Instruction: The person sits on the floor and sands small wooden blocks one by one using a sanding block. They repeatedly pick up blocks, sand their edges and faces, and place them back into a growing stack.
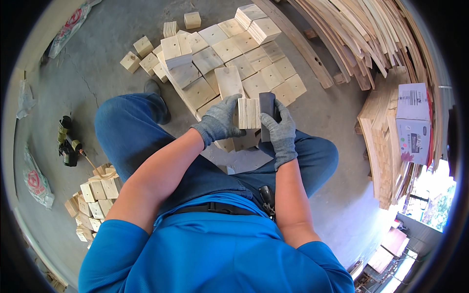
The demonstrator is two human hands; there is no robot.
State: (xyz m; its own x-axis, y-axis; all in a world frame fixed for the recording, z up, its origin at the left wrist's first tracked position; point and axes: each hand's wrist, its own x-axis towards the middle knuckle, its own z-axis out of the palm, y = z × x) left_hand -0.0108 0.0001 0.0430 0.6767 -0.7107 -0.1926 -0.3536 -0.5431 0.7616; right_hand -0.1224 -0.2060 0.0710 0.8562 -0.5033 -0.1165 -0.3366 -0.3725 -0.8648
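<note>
Both my hands wear grey knitted gloves and meet in front of my lap. My left hand (218, 119) is closed around a layered plywood block (249, 114), its striped edge facing up. In my right hand (282, 131) is a dark grey, flat sanding block (267, 103), held upright against or very near the plywood block's right side; a small gap cannot be ruled out. Just beyond my hands, a pale wooden block (228, 80) lies on a low layer of similar blocks (226, 50), many with a small hole in the top face.
Loose blocks (130, 62) lie left of the layer. A cordless drill (68, 141) with a long bit sits on the floor at left, near another block pile (97, 195). Long boards (342, 34) are stacked at right, beside a white-and-purple carton (413, 124).
</note>
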